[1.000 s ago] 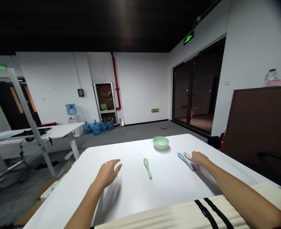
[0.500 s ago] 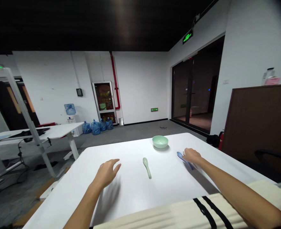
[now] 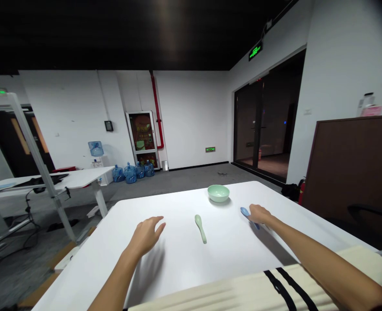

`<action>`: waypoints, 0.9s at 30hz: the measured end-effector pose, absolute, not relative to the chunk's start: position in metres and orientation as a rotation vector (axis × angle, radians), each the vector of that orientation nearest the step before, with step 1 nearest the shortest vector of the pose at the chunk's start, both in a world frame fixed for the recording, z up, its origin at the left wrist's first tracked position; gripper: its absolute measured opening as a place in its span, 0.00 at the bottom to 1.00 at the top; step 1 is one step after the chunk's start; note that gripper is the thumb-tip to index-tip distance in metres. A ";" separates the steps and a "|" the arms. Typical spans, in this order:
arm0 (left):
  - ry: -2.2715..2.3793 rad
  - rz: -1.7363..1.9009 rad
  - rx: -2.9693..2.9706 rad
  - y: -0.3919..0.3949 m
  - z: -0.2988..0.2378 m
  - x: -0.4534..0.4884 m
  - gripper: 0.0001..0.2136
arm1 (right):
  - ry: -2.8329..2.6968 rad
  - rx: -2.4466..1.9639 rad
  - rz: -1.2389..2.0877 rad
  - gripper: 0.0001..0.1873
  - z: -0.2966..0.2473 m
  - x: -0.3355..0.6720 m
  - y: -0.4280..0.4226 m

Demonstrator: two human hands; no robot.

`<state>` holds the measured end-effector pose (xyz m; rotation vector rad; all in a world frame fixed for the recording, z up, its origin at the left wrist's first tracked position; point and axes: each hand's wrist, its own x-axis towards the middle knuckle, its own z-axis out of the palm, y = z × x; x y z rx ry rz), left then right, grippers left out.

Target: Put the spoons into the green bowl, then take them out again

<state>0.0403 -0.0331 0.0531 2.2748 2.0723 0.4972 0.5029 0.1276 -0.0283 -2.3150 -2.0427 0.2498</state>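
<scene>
My right hand (image 3: 261, 214) lies on the white table (image 3: 178, 268), fingers curled over the handle of a blue spoon (image 3: 245, 211). The spoon's bowl sticks out to the left of my fingers. Just beyond it stands a pale green bowl (image 3: 218, 193). A pale green spoon (image 3: 200, 228) lies loose mid-table, between my hands. To its left my left hand (image 3: 145, 235) rests flat on the table, fingers stretched out, holding nothing.
A cream cloth with black stripes (image 3: 259, 289) covers the table's near edge. A brown cabinet (image 3: 353, 168) stands at the right. Another white desk (image 3: 48, 179) and a metal frame stand at the left, water bottles (image 3: 131, 172) by the far wall.
My right hand slid left over the blue spoon and closed on its handle. The beige spoon seen beside it a second ago is now hidden. My left hand stayed put.
</scene>
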 end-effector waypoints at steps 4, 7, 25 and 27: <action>2.070 0.484 2.274 -0.033 0.054 0.040 0.25 | -2.028 -2.254 0.424 0.10 -0.014 0.485 0.125; 2.073 0.473 2.270 -0.033 0.053 0.039 0.24 | -2.052 -2.171 0.516 0.08 0.000 0.468 0.122; 2.079 0.476 2.287 -0.033 0.050 0.037 0.23 | -2.143 -2.157 0.556 0.05 -0.008 0.413 0.108; 2.081 0.475 2.282 -0.033 0.050 0.037 0.23 | -2.167 -2.178 0.511 0.05 -0.012 0.415 0.110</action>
